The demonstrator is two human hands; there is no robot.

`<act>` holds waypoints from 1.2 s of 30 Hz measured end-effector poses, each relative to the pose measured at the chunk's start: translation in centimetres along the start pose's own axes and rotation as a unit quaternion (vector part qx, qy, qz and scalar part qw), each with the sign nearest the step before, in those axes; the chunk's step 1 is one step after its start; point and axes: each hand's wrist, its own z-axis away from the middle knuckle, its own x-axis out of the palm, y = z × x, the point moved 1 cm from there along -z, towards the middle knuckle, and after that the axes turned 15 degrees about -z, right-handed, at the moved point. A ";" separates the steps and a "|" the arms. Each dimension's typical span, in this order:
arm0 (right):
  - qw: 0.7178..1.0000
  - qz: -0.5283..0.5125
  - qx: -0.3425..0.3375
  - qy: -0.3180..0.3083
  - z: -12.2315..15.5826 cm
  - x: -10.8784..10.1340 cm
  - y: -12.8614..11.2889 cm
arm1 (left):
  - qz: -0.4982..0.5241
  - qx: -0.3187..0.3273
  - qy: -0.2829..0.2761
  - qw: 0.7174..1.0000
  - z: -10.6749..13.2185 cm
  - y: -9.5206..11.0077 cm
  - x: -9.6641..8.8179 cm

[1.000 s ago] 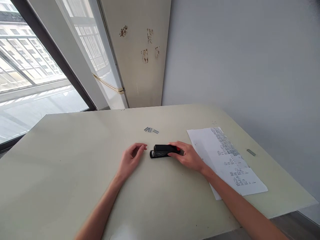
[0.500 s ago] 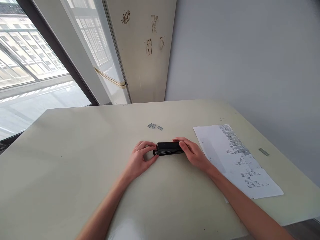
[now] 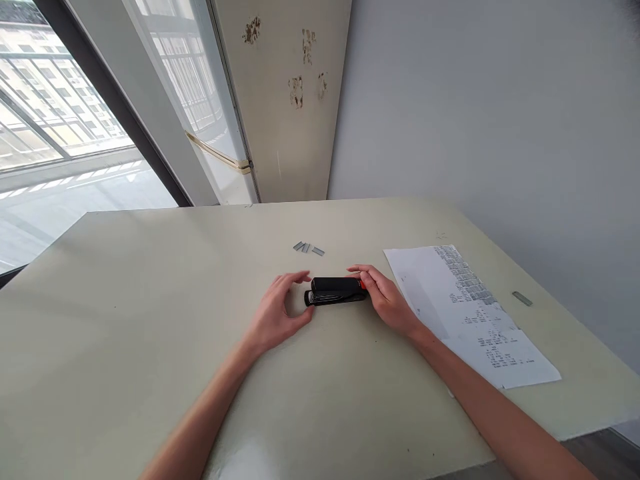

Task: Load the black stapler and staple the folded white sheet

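A black stapler (image 3: 334,291) with a red tab at its right end lies on the pale table (image 3: 150,320), near the middle. My right hand (image 3: 386,301) rests at the stapler's right end, fingers curled against it by the red tab. My left hand (image 3: 279,311) sits just left of the stapler's front end, fingers apart and curved, thumb near the tip, holding nothing. Three short strips of staples (image 3: 308,249) lie a little beyond the stapler.
Printed sheets of paper (image 3: 470,313) lie to the right of my right hand. One more staple strip (image 3: 522,299) lies near the table's right edge. A grey wall stands behind, with a window and a door at the back left.
My left hand has let go of the stapler's front end and opened a little to the left. The red tab shows again at the right end.
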 end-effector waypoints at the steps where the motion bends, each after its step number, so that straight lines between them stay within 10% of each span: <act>1: 1.000 0.003 -0.002 0.000 0.0 0.0 0.1 | 0.059 -0.031 0.025 0.997 -0.1 -0.1 -0.2; 6: 1.000 0.011 -0.013 0.003 0.1 0.1 0.2 | 0.275 -0.216 0.209 0.913 -0.4 -1.4 -1.5; 17: 0.999 0.018 -0.040 0.024 0.1 0.6 0.5 | 0.385 -0.270 0.266 0.842 -0.5 -1.9 -1.6; 36: 0.988 0.130 -0.062 -0.051 0.8 0.7 -0.5 | 0.335 -0.245 0.220 0.883 -0.2 -2.0 -1.5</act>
